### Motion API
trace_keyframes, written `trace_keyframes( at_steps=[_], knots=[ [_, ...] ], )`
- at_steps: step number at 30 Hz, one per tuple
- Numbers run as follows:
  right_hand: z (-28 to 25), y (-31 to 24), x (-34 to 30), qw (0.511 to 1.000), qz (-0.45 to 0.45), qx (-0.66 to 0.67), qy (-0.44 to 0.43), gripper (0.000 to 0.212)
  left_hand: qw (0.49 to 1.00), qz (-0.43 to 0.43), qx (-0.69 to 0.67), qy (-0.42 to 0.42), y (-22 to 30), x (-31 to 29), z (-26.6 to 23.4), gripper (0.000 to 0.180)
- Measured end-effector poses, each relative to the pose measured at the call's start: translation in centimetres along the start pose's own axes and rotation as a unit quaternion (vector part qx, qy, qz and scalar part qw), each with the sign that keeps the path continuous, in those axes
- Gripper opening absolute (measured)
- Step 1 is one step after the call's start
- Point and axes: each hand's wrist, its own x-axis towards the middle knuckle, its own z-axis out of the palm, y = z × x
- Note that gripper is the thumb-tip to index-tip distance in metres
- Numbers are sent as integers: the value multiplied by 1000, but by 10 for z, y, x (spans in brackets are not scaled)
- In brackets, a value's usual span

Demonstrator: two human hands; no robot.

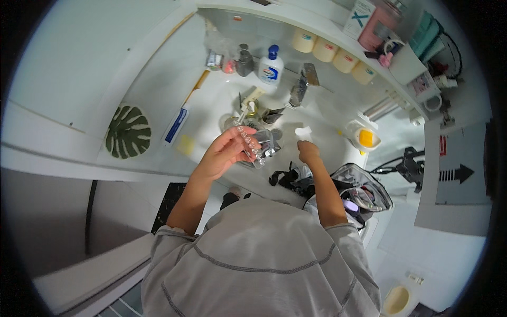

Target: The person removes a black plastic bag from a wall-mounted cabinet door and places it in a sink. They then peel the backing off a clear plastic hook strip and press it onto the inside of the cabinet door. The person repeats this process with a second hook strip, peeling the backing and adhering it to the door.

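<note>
My left hand [227, 150] is closed on a clear plastic piece with a row of rounded knobs [247, 138], held over the white counter; its exact kind I cannot make out. Just beyond the fingers lies a cluster of small items, with a dark grey pouch [272, 114] and a silvery packet [268, 142] among them. My right hand [308, 151] has its fingers closed on a small white piece [303, 133] that looks like tissue or paper, above the basin.
At the back stand a white pump bottle with a blue top [271, 67] and a faucet [299, 87]. A blue-and-white toothpaste box [176, 127] lies left. An open bag [364, 193] sits right, by dark cloth [291, 178]. A yellow sponge [365, 138] rests in a holder.
</note>
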Motion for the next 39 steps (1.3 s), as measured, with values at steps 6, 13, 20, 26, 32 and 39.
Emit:
trace_keyframes(
  at_steps=[6, 13, 20, 26, 32, 39],
  knots=[
    [-148, -93, -12, 927, -138, 312, 159, 10, 993, 99, -18, 54, 12, -2, 11, 30],
    [-245, -176, -59, 711, -436, 463, 299, 26, 971, 173, -65, 154, 46, -14, 23, 19],
    [-268, -225, -58, 636, -465, 569, 237, 14, 937, 260, 16, 231, 73, -42, 29, 15],
    [-293, -256, -52, 598, -428, 677, -31, 9, 900, 316, 97, 285, 94, -71, 27, 14],
    [-300, -303, -72, 508, -488, 710, 13, 12, 890, 399, 1, 220, 102, -70, 23, 17],
    [-334, -316, -76, 596, -563, 527, 222, 12, 922, 293, -6, 251, 111, -61, 25, 30]
  ],
)
